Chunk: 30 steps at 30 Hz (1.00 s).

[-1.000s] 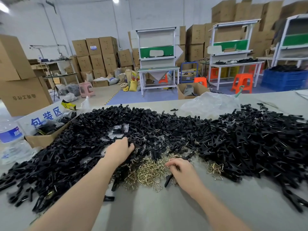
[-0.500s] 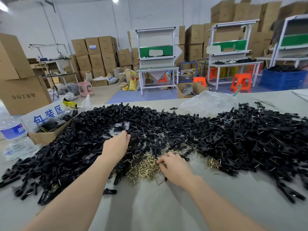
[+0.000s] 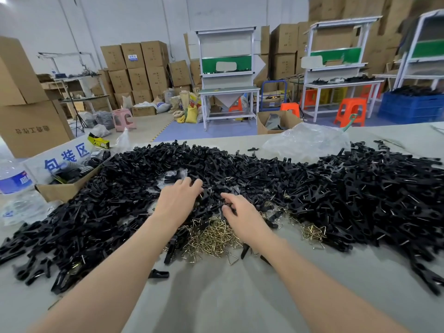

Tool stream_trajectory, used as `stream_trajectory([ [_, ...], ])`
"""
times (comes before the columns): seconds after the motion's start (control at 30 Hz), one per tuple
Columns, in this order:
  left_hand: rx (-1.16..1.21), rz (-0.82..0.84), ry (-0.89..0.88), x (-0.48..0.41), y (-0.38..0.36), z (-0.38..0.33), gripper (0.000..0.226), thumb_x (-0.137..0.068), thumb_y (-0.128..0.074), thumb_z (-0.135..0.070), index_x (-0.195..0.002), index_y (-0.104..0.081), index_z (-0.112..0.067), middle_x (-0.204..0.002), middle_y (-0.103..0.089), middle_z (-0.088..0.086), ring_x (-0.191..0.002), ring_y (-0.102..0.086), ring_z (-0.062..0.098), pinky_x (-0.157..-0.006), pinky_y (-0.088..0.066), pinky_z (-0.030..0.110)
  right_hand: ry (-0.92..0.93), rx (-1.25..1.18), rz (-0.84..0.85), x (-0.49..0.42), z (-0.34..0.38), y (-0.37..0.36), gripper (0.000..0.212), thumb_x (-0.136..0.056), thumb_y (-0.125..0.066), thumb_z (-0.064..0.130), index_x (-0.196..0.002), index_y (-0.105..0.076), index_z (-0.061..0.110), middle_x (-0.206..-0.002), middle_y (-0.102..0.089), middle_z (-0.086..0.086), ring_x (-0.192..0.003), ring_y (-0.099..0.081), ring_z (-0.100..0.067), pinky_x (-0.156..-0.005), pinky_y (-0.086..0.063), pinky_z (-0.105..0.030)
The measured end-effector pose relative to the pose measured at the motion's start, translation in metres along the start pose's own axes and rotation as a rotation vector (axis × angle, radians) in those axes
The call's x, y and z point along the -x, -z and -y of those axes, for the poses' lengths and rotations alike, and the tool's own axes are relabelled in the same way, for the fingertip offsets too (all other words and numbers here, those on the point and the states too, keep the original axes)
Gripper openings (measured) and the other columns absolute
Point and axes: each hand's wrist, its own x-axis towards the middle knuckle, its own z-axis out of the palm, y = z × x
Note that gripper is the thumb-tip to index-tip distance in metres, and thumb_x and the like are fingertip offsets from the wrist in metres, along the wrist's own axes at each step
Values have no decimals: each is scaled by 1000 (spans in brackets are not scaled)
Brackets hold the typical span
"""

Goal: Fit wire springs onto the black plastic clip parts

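Black plastic clip parts (image 3: 336,188) lie in one broad, loose heap that runs across the grey table (image 3: 228,304) from its left edge to its right. At the far left a clear water bottle (image 3: 14,181) with a blue label stands just beside an open cardboard box (image 3: 64,191) whose white flap bears blue characters; the heap's left end lies against the box. Further in, the left hand (image 3: 179,200) reaches palm down into the middle of the heap, its fingers (image 3: 188,182) bent and sunk among the parts; whether they grip one I cannot tell. Near that forearm a single clip part (image 3: 158,274) lies alone on the bare table. Between the two hands, at the near edge of the heap, sits a tangle of brass-coloured wire springs (image 3: 211,239), touching the black parts around it. The right hand (image 3: 242,212) is over the far side of the springs, palm down, its fingers (image 3: 224,207) curled narrowly at the parts in front of it. A dark piece shows at the fingertips, but no firm hold can be made out. Right of it a smaller clump (image 3: 312,234) of springs lies against the heap. Behind the heap on the right rests a crumpled clear plastic bag (image 3: 305,143). Beyond the table stand white workbenches (image 3: 228,75), stacked cartons (image 3: 134,66), orange stools (image 3: 350,111) and a blue crate (image 3: 413,106).
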Motion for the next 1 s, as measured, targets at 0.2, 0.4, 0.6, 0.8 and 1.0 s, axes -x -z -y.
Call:
stream_trajectory([
  [0.2,318,-67,-74,4,-2,-1,25,-105,-47,-36,-109,-61,-16,-94,-60,1,-77,-64,24,-50,-49,36,-128,-163,40,-10,-11,-7,47,-103,-48,33,-150,-44,33,-128,-60,10,-92,-61,-3,-73,-49,-22],
  [0.4,501,-196,-56,12,4,-8,20,-101,-57,-28,-105,-66,-11,-97,-65,0,-73,-65,23,-44,-51,39,-174,-364,38,-19,-6,-12,40,-101,-57,32,-141,-55,26,-119,-69,1,-102,-67,-15,-90,-52,-36],
  [0.6,555,-152,-44,20,2,-4,21,-101,-56,-29,-109,-65,-12,-105,-66,-2,-77,-66,21,-52,-54,40,-251,-566,49,-22,-5,-13,27,-98,-65,19,-125,-61,20,-98,-71,0,-75,-64,-5,-72,-54,-23],
  [0.8,686,10,259,31,-14,8,30,-109,-35,-32,-130,-50,-19,-109,-66,-4,-80,-64,17,-66,-48,34,-316,-676,-22,-25,-9,-11,22,-100,-63,20,-121,-58,17,-106,-71,-3,-86,-66,-10,-72,-55,-21],
  [1.0,809,133,328,31,-19,3,20,-105,-42,-31,-122,-51,-26,-62,-62,-2,-51,-55,14,-52,-43,35,-404,-711,6,-30,-8,-11,25,-101,-57,44,-107,-64,20,-110,-68,4,-98,-70,-12,-75,-60,-23],
])
